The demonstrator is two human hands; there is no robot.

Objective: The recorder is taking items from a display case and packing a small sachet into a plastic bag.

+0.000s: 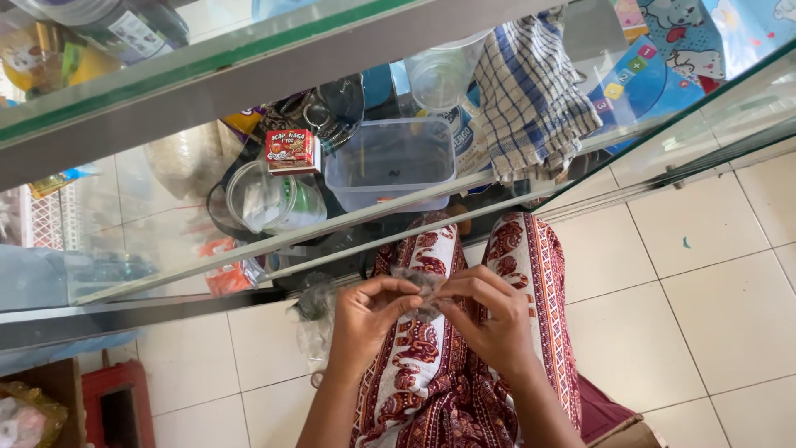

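A person stood at the front edge of a glass display case (249, 249), both hands raised just above patterned red-and-white trousers (431, 365) and pinching a small crumpled clear plastic bag (419, 282) between them. The left hand (369, 311) had its fingers (390, 290) closed on the bag's left side; the right hand (489, 311) had its fingers (452, 290) closed on the right side, thumbs and fingertips almost meeting over the plastic. More of the clear film (315, 323) hung down beside the left wrist.

The case's metal-edged glass rim ran diagonally just beyond the knuckles, near but not touching them. Behind the glass, on the shelf, sat a clear rectangular plastic tub (390, 162), a small red box (292, 151), a clear round jar lying on its side (269, 203) and a clear cup (439, 79) (the contents were too blurred by reflections to tell). A blue-and-white checked cloth (531, 91) hung over the shelf edge to the right of the tub.

To the person's right the pale tiled floor (705, 299) lay open, well apart from the hands. At the lower left corner a red wooden stool (116, 406) stood against the case's base, near the left forearm.
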